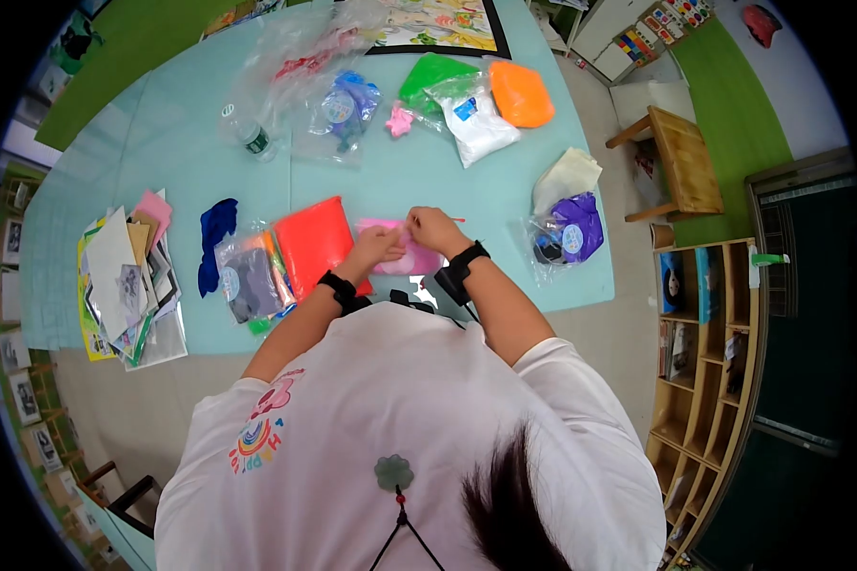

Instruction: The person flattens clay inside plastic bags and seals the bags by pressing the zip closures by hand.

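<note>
Close to the table's near edge lies a pink plastic bag point(415, 261), with both of my hands at its upper part. My left hand point(379, 245) has its fingers closed on the bag's left side. Beside it my right hand point(434, 231) pinches the bag's top, fingers curled together. A thin red strip point(458, 220) sticks out by the right hand; I cannot tell what it is. Just left of my left hand is a flat red-orange packet point(312, 242). A clear bag with a grey packet point(250, 284) sits against that packet's left side.
Papers point(129, 281) are piled at left, near a dark blue cloth-like piece point(217, 243). Farther back are a clear bottle point(248, 135), a blue packet point(349, 103), and green point(436, 78), orange point(521, 93) and white point(479, 128) packets. A purple packet point(578, 228) sits right.
</note>
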Demonstrator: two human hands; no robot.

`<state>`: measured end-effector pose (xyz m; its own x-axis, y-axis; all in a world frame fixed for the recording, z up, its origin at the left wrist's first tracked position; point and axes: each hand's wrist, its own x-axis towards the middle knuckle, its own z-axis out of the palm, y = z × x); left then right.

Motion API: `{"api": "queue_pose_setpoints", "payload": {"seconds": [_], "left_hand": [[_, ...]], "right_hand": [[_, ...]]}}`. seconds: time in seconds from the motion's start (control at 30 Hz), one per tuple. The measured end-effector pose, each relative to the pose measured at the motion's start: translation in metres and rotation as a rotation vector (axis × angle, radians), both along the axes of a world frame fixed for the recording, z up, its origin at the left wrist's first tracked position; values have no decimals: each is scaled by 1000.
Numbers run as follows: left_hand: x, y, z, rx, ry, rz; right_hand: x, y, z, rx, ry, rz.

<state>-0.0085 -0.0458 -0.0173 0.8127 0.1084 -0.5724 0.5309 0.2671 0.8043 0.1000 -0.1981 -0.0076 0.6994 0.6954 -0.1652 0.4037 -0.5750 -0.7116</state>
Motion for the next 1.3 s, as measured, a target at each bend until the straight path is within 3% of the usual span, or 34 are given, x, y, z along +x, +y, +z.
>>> {"api": "queue_pose_setpoints", "payload": {"seconds": [0.1,0.2,0.33,0.43,0.53,0.57,0.67,0.8,0.93,1.07,1.3], "left_hand": [[-11,12,-12,363,-122,-4],[-24,19,-17,791,-323,-51],[-27,13,-9,1339,-556,-147],[-21,4,4,1479,-587,-291],[-15,-6,3,1508,-490,-343],[-14,-9,0,1521,-478,-332],[-12,-15,-11,1555,-431,-318],[-8,-19,-29,1583,-323,-352],[-5,-24,-52,1484,-283,-230],[0,-17,-60,1502,-349,-429],[5,-18,-63,1450,-244,-306]], "right_hand": [[5,-2,35,30,-7,-195],[3,-16,46,-128,-17,-99],[9,-29,0,-179,31,-125],[-9,-21,-12,8,-112,-229],[-15,-13,-11,-48,-291,-280],[-15,-12,-9,-130,-165,-274],[-29,-7,-3,46,-610,-351],[-57,-11,-34,105,-526,99],[-67,-8,-60,-2,-485,0],[-52,7,-71,-177,-451,-115],[-51,6,-91,-23,-369,-162]]}}
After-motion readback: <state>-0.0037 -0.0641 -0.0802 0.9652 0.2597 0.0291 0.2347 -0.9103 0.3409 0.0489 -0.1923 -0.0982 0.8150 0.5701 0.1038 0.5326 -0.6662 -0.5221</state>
